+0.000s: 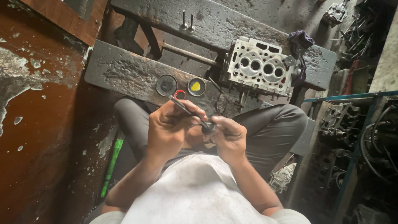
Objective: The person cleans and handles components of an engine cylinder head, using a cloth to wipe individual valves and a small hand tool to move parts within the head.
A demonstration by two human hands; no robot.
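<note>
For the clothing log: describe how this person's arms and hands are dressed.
Both hands are bare: the left hand and the right hand wear no gloves, and no rings, watch or wristband show. The forearms are uncovered up to the elbows. Pale short sleeves show at the bottom corners of the frame, matching the whitish shirt. Dark grey trousers cover the legs.

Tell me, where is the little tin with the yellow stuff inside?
In the head view, the yellow tin sits on the dark bench, between a grey tin and the metal cylinder head, just above the hands.
</note>
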